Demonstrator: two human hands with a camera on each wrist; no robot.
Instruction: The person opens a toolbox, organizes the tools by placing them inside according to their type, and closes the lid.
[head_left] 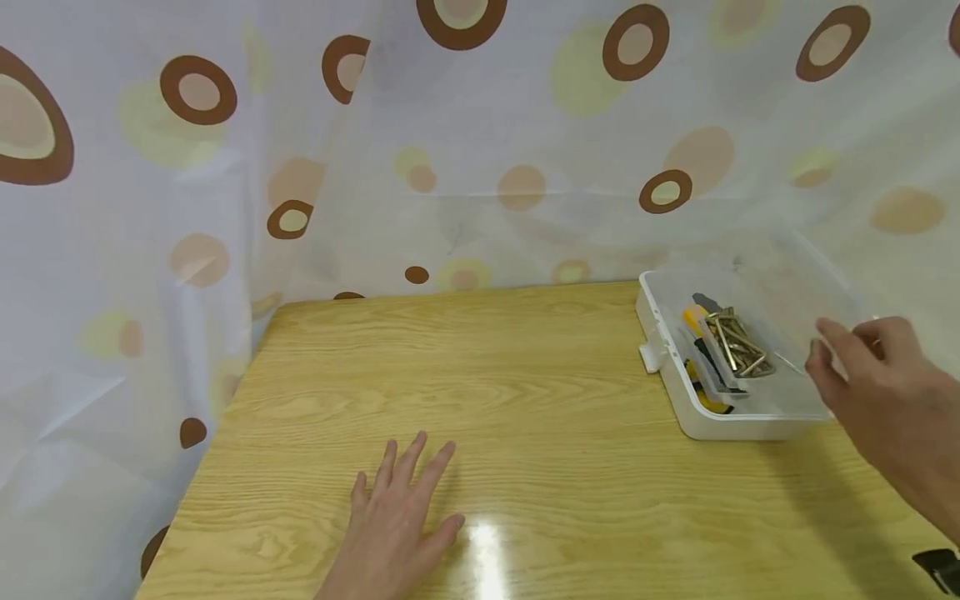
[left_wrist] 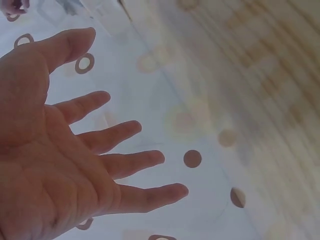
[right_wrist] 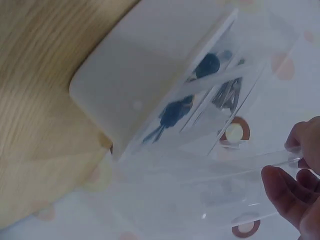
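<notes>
Head view shows the left hand at the bottom middle of the frame, lying flat on the wooden worktop with its fingers spread and holding nothing. It is well apart from the box. A dotted curtain hangs behind and to the left of the worktop. Going right, a white plastic box sits near the right edge of the worktop, at the middle right of the frame. Inside it are gold hex keys and some yellow and black tools. At the far right, the right hand pinches the edge of the clear lid, which is lifted up and open. The right wrist view shows the fingertips on the thin lid edge. To do this well, I think the hand should swing the lid gently and keep a firm pinch. The box looks light, so it may slide or tip. The flat hand could move over and hold the box down.
</notes>
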